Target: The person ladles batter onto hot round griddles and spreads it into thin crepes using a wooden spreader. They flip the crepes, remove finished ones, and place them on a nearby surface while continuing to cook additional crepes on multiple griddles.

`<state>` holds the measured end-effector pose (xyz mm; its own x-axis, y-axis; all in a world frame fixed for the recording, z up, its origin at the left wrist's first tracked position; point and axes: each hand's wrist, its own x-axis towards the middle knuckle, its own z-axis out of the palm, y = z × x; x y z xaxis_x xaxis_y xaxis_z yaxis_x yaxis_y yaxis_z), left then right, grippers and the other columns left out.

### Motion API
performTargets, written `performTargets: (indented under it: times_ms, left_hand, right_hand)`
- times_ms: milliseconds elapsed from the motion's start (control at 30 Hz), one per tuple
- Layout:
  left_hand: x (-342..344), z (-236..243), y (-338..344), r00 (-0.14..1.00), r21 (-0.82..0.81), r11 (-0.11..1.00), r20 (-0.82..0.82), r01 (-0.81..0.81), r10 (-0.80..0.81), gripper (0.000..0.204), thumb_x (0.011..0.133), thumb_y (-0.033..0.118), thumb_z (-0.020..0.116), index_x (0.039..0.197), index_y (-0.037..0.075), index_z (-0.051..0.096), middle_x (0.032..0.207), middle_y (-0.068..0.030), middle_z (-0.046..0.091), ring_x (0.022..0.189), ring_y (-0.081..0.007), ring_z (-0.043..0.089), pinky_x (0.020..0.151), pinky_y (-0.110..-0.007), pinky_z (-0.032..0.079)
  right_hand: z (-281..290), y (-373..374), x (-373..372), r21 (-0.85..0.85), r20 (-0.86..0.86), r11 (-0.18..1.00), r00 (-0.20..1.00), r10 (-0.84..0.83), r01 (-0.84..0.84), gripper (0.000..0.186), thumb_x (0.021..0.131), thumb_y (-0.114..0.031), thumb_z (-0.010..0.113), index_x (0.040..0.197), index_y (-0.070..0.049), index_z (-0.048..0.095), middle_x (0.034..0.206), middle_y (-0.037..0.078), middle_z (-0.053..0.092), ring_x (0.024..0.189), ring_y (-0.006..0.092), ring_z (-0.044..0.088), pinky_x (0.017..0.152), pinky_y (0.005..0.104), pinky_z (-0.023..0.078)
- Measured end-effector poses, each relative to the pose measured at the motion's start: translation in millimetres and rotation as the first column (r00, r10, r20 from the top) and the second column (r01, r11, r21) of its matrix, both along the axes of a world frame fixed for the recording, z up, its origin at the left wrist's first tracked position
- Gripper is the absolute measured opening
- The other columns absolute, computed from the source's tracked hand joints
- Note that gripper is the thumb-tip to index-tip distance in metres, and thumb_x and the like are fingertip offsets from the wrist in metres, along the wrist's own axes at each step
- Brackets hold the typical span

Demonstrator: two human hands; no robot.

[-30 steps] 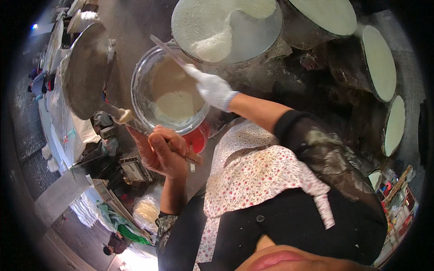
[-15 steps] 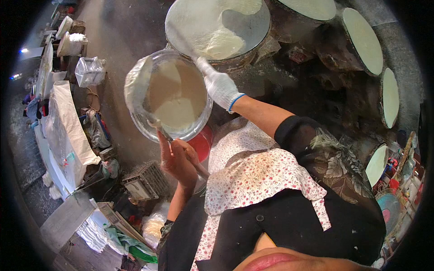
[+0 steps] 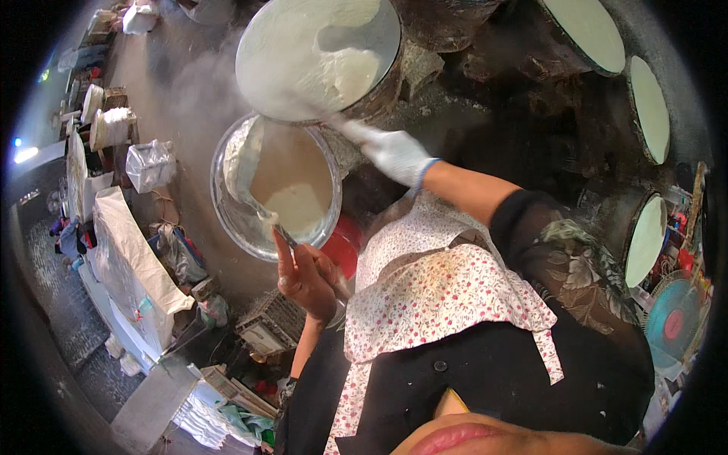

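My bare left hand (image 3: 309,279) is wrapped round the handle of a ladle, one finger stretched along it. The ladle's pale, coated bowl (image 3: 241,155) hangs over the left side of a round basin (image 3: 254,241) of cloudy whitish liquid. My right hand (image 3: 398,155), in a white glove, grips a stick-like tool (image 3: 345,127). That tool reaches left over the near edge of a large round pan (image 3: 371,36), its far end smeared by motion and steam. Inside the pan, a white wrinkled clump (image 3: 345,76) lies beside a grey patch.
Several more round vats with pale surfaces (image 3: 588,34) curve along the right. A red bucket (image 3: 345,241) stands close behind the basin. At left are a cloth-covered table (image 3: 136,258) and a crate (image 3: 271,322); a fan (image 3: 673,322) is at far right.
The view has shifted, so the pan and basin sit further left. My right hand has swung the tool lower and leftward across the pan's edge. The ladle stays over the basin.
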<state>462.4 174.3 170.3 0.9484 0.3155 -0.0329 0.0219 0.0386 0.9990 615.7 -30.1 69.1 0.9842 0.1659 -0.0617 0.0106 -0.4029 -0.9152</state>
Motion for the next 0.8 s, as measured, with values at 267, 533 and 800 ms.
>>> performTargets:
  times_ms: [267, 533, 800]
  left_hand:
    - [10.4, 4.6, -17.4, 0.999, 0.061, 0.998, 0.044, 0.01, -0.013, 0.052, 0.113, 0.009, 0.048, 0.164, 0.012, 0.039, 0.064, -0.0002, 0.046, 0.046, -0.004, 0.035, 0.038, -0.022, 0.031]
    - [19.2, 14.5, -63.0, 0.999, 0.06, 0.998, 0.041, 0.001, -0.004, 0.053, 0.113, 0.012, 0.05, 0.165, 0.013, 0.038, 0.064, -0.0005, 0.046, 0.044, -0.0045, 0.035, 0.038, -0.024, 0.03]
    - [28.5, 18.2, -91.7, 1.0, 0.023, 1.0, 0.016, 0.006, -0.006, 0.053, 0.114, 0.005, 0.043, 0.166, 0.013, 0.036, 0.062, -0.0017, 0.05, 0.045, -0.0062, 0.04, 0.042, -0.024, 0.033]
  right_hand:
    - [-25.3, -45.1, 25.3, 0.149, 0.07, 0.983, 0.992, 0.101, -0.11, 0.048, 0.101, -0.018, 0.058, 0.148, -0.028, 0.06, 0.135, 0.018, 0.067, 0.122, 0.0376, 0.066, 0.104, 0.04, 0.053]
    - [-17.6, -84.7, 49.7, 0.304, -0.12, 0.953, 0.993, 0.021, 0.017, 0.049, 0.104, -0.013, 0.058, 0.153, -0.018, 0.057, 0.138, 0.012, 0.07, 0.106, 0.0179, 0.069, 0.097, 0.0286, 0.054]
    - [-15.7, -104.5, 73.4, 0.19, -0.203, 0.972, 0.974, -0.095, 0.135, 0.047, 0.102, -0.017, 0.056, 0.148, -0.021, 0.061, 0.138, 0.014, 0.069, 0.122, 0.0242, 0.07, 0.104, 0.0346, 0.053]
